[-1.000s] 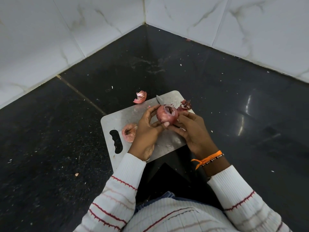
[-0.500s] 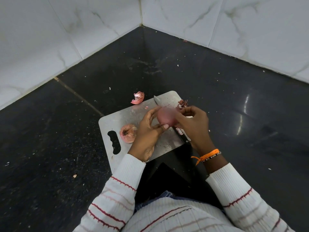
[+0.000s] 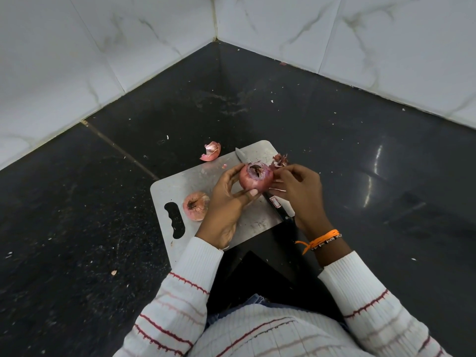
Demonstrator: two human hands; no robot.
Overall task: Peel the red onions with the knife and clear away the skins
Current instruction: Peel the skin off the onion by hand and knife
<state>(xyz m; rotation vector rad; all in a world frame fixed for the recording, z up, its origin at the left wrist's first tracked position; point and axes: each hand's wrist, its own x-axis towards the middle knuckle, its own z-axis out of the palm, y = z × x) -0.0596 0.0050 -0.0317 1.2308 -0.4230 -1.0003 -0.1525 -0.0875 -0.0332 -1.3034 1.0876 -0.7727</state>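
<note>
Black counter; my left hand (image 3: 226, 199) grips the onion (image 3: 255, 177), top cut open, right hand (image 3: 300, 189) pinching its skin.

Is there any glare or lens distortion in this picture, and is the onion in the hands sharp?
Head view: bright streaks of glare lie on the polished black floor at the right; the wide lens bends the marble wall tiles and their joints toward the edges; the red onion held by the left hand is sharp, its cut top plainly visible, as is the right hand.
</note>
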